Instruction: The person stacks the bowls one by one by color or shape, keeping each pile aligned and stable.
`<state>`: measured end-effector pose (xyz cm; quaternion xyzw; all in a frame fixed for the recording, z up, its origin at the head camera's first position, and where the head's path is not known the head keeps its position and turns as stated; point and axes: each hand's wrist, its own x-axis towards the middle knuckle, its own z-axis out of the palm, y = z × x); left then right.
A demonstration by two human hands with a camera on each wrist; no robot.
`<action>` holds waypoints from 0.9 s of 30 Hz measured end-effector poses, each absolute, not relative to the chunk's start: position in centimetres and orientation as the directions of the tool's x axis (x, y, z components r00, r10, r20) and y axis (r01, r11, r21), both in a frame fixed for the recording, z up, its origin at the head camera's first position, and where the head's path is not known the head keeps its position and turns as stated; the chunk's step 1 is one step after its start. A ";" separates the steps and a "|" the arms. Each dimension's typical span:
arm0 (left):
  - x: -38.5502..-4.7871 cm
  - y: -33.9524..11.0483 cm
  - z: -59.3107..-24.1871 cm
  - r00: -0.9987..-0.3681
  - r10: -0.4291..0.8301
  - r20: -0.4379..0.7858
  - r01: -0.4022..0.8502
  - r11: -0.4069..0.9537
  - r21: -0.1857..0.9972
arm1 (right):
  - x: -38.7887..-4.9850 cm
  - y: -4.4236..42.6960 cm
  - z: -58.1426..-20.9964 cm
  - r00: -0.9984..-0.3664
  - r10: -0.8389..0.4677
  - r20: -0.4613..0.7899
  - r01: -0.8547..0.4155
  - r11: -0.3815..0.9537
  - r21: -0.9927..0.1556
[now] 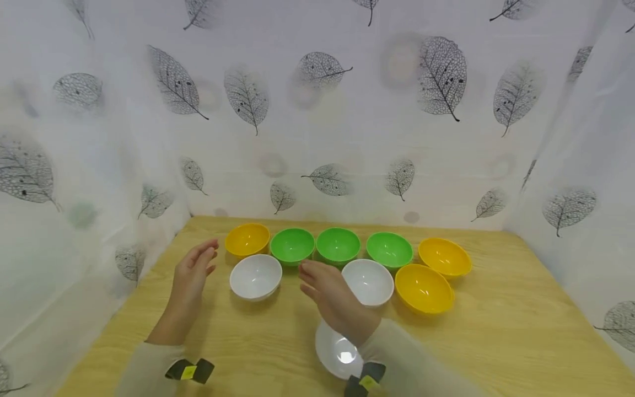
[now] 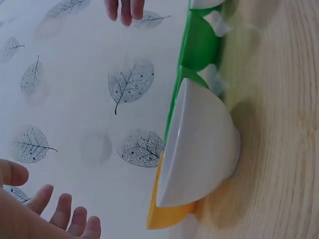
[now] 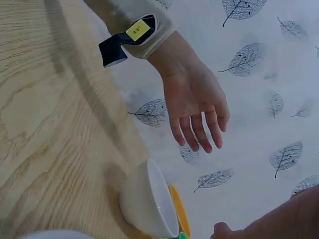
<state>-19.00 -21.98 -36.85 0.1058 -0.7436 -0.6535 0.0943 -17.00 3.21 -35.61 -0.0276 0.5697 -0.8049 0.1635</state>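
Beyond, three green bowls (image 1: 292, 246) between yellow bowls (image 1: 247, 240), white bowls (image 1: 255, 277) in front.

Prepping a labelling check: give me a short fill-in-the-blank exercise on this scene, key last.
1. The back row has ____ green bowls.
2. The frontmost bowl is coloured ____.
3. It is partly hidden by the person's ____ arm.
4. The left hand and right hand together hold ____ bowls.

Missing words: three; white; right; zero
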 end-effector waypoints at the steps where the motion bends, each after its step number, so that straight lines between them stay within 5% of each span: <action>1: -19.1 -22.3 -37.0 -0.960 -0.281 -0.015 -0.052 0.123 0.991 | -17.2 2.6 -35.8 -0.944 -0.294 -0.150 0.237 -0.287 -0.928; 12: -20.1 -22.9 -38.9 -0.974 -0.126 -0.187 -0.211 0.208 0.955 | -18.4 -0.7 -37.6 -0.945 -0.191 -0.266 0.293 -0.134 -0.947; 27: -20.6 -21.2 -40.8 -0.969 0.069 -0.238 -0.235 0.052 0.971 | -18.8 -2.4 -39.0 -0.877 -0.273 -0.396 0.466 -0.279 -0.840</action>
